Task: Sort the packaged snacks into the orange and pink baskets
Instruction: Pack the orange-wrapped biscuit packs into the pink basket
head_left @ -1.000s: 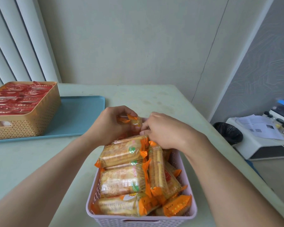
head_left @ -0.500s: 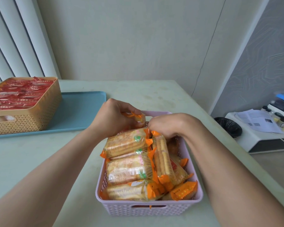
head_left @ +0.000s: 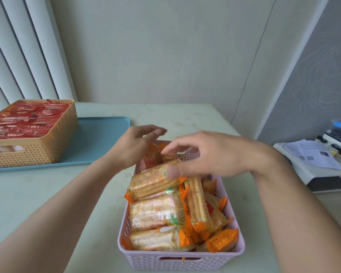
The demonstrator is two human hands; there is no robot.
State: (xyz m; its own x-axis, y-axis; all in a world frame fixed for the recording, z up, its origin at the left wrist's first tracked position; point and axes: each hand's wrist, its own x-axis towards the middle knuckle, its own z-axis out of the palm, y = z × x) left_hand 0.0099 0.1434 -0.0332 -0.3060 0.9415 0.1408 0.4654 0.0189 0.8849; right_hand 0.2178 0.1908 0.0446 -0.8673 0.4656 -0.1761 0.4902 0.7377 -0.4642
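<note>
Nearest, the pink basket (head_left: 180,259) sits on the pale bench (head_left: 37,194), packed with orange-wrapped biscuit packs (head_left: 156,211) lying mostly crosswise. Over its far half the right hand (head_left: 209,154) hovers, its fingers (head_left: 175,149) loosely spread and holding nothing, the thumb just above the topmost pack. Beside it the left hand (head_left: 135,143) hangs over the basket's far left corner, fingers relaxed and likewise empty. Further back on the left, the orange basket (head_left: 37,150) stands on a blue tray (head_left: 104,138), filled with red-wrapped snacks (head_left: 24,121).
</note>
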